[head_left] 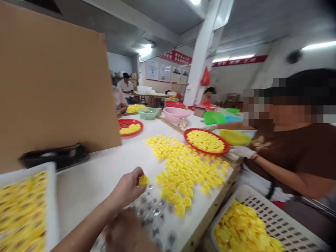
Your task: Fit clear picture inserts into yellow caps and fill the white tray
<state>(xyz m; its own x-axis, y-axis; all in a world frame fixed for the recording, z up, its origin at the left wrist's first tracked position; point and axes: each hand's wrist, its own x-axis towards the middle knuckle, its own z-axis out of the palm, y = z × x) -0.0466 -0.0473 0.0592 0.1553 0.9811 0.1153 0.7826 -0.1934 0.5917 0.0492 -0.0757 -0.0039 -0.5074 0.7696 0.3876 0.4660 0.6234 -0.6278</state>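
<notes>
Head view: left hand grasps a yellow piece over the crowded counter

The left hand [129,185] has its grip closed on one yellow piece [143,180], held between thumb and fingers just left of the loose yellow pieces [181,171]. The right hand [131,229] is blurred below it, and I cannot tell whether its grip is released or grasping something. Small clear pieces [152,213] lie scattered beside both hands.

A bare stretch of the white counter [86,182] runs left of the left forearm, giving side room as far as a white tray [51,196] and an upright cardboard panel [57,84]. On the right, the loose pieces spread close to the wooden edge [212,207].

The white tray holds yellow pieces with dark centres. Beyond the edge, a slotted white basket [278,217] contains a heap of yellow pieces. A co-worker's gloved hands [243,151] touch a red tray [226,148] covered in yellow pieces, at the edge. Farther back, another red tray [141,126] is partly covered with them, near a green basin [148,114] and a pink basin [176,114].
</notes>
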